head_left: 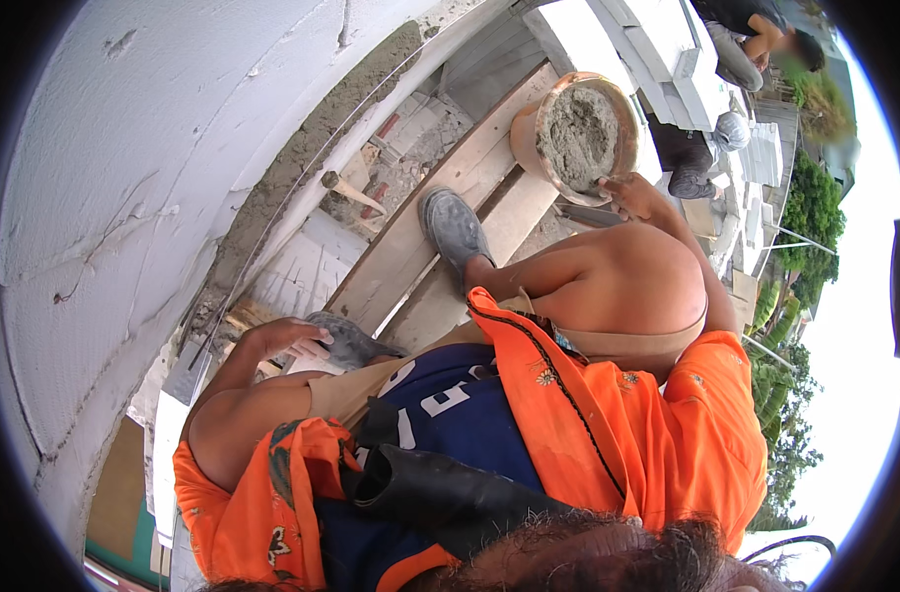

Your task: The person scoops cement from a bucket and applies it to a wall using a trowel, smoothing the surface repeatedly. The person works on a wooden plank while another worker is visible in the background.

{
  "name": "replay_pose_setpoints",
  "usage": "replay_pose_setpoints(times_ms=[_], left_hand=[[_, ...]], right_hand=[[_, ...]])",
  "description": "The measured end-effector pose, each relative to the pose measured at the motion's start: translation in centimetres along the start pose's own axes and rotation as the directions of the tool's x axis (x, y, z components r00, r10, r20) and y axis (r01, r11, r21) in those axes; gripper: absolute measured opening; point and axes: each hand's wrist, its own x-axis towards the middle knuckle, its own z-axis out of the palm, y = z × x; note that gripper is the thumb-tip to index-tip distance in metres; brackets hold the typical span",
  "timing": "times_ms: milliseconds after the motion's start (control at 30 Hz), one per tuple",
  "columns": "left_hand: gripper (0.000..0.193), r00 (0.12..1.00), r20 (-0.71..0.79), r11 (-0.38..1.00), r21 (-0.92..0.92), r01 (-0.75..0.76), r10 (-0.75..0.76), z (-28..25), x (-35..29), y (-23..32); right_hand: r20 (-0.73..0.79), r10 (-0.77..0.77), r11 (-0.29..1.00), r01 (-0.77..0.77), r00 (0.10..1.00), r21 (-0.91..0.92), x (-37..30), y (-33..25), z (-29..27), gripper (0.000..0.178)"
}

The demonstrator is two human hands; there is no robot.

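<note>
An orange bucket [526, 138] of wet grey mortar [582, 130] stands on wooden planks [499, 138], tilted in this wide view. My right hand [635, 197] is at the bucket's near right rim with its fingers closed. Whether they grip the rim or a tool handle there I cannot make out. My left hand [290, 338] hangs by my left knee, close to the block wall, fingers stretched out and nothing in them. A bed of mortar [312, 143] runs along the wall course, with a taut string line [346, 120] over it.
A large white block wall [154, 178] rises at the left. My grey boot [452, 229] rests on the planks, which have a gap between them. Below lies rubble [425, 133]. White blocks [657, 54] are stacked beyond the bucket. Two other people [688, 158] crouch at the far right.
</note>
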Motion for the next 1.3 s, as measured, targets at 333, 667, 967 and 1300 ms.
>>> replay_pose_setpoints(times_ms=[333,667,967,1300], left_hand=[[0.069,1.0,0.012,1.0,-0.009,0.016,-0.015,0.3,-0.2,0.5],[0.067,1.0,0.008,0.999,-0.036,-0.016,0.016,-0.1,0.4,-0.6],[0.068,0.999,-0.008,0.999,-0.038,-0.034,0.034,0.5,-0.5,-0.5],[0.069,0.999,-0.029,0.998,-0.059,-0.038,0.036,0.1,0.4,-1.8]], right_hand=[[-0.66,-0.245,0.961,0.089,0.711,-0.26,-2.4,1.8,4.9,0.048],[-0.365,-0.051,0.845,-0.154,0.929,-0.511,-4.0,-3.0,2.1,0.053],[-0.409,-0.069,0.739,-0.228,0.91,-0.633,-4.9,-3.2,-0.2,0.049],[-0.335,-0.193,0.973,0.135,0.922,-0.189,2.5,4.7,1.0,0.047]])
